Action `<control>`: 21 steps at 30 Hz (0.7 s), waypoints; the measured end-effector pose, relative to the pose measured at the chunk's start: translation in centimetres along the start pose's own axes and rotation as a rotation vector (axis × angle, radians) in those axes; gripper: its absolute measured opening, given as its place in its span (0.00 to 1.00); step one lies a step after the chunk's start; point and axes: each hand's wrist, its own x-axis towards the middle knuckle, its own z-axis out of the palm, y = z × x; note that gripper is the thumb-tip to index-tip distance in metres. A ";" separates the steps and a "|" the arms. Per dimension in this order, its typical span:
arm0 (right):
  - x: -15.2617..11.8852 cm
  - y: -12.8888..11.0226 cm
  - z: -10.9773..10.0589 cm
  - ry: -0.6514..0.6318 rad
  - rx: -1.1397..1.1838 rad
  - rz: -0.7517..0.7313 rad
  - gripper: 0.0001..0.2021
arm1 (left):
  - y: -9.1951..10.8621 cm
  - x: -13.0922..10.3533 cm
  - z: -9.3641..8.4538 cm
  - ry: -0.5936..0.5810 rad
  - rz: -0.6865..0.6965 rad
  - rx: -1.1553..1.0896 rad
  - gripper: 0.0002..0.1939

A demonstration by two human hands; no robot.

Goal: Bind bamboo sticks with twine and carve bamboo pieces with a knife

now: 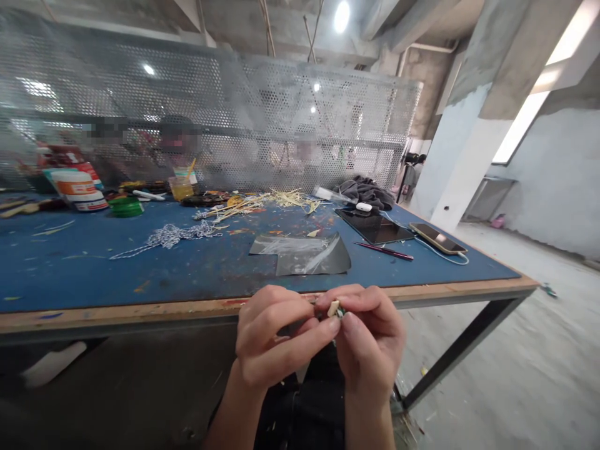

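In front of the table's near edge, my left hand (pixel 276 334) and my right hand (pixel 372 331) meet fingertip to fingertip. Between them they pinch a small pale piece (pixel 333 308) with some dark green on its right side. Its kind cannot be made out, as the fingers cover most of it. Both hands are closed on it, thumbs and forefingers pressed together. Just beyond them on the table lies a dark grey sheet (pixel 312 257), shiny in places and cut to an uneven outline.
On the blue tabletop (pixel 225 275) lie a speckled cord (pixel 171 236), pale strips (pixel 288 197), a tablet (pixel 374 225), a phone (pixel 437 238) with a cable and a dark red pen (pixel 384 251). White tubs (pixel 77 190) and a cup (pixel 182 186) stand at the back left. A perforated screen rises behind.
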 end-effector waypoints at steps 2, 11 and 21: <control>0.0 0.0 -0.1 0.004 -0.002 0.011 0.08 | 0.0 0.0 0.0 0.018 -0.029 0.014 0.11; 0.1 0.2 -0.2 0.037 -0.033 -0.016 0.07 | -0.2 0.0 -0.1 0.009 -0.032 -0.022 0.10; 0.3 0.2 -0.3 0.013 0.005 -0.026 0.08 | -0.1 0.2 -0.1 -0.015 -0.044 -0.038 0.11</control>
